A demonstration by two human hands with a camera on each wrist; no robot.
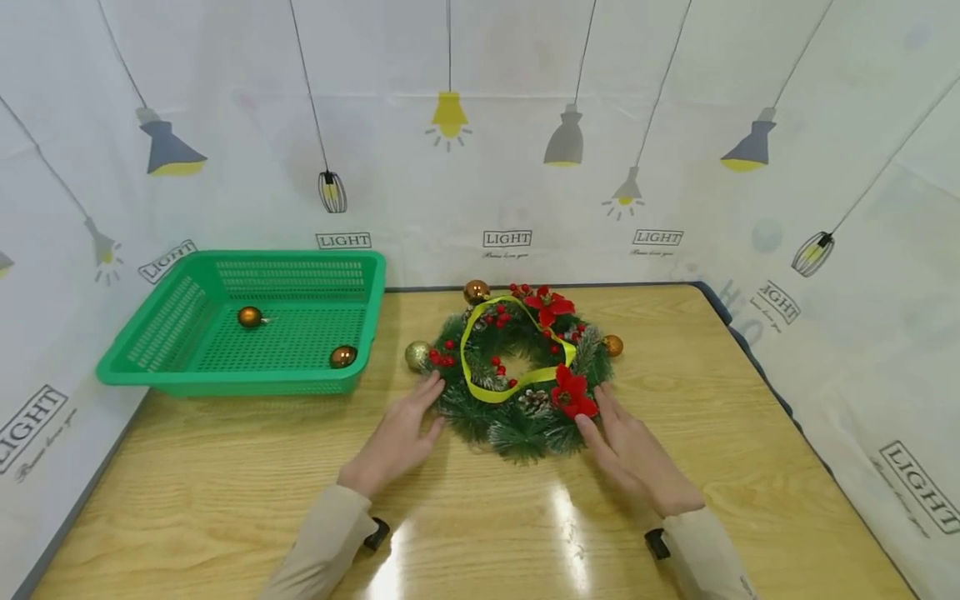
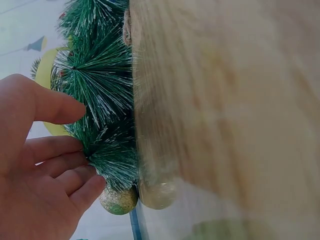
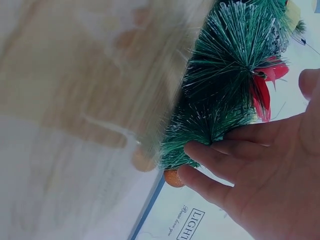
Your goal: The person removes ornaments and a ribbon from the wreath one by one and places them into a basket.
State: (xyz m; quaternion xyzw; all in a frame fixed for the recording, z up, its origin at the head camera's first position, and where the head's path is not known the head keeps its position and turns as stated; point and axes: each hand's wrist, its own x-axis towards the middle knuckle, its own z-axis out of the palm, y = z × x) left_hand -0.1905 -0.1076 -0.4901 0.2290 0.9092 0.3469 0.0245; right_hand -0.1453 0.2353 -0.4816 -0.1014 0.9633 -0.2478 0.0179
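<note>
Wreath (image 1: 521,371), one bristly pine ring, lies mid-table with two red fabric flowers, one yellow ribbon (image 1: 495,392) and three shiny baubles. Left hand (image 1: 397,437) and right hand (image 1: 633,454) flank it, fingers straight, touching needles. One green mesh basket (image 1: 187,379) holds two glossy balls.

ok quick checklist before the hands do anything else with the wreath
1. Wreath flat on the table: ok.
2. Left hand at the wreath's left edge, fingers straight: ok.
3. Right hand at its right edge, fingers on the needles: ok.
4. Yellow ribbon lying loose, looped on top: ok.
5. Gold ball fixed firmly: cannot tell.
6. Green basket clear of both hands: ok.
</note>
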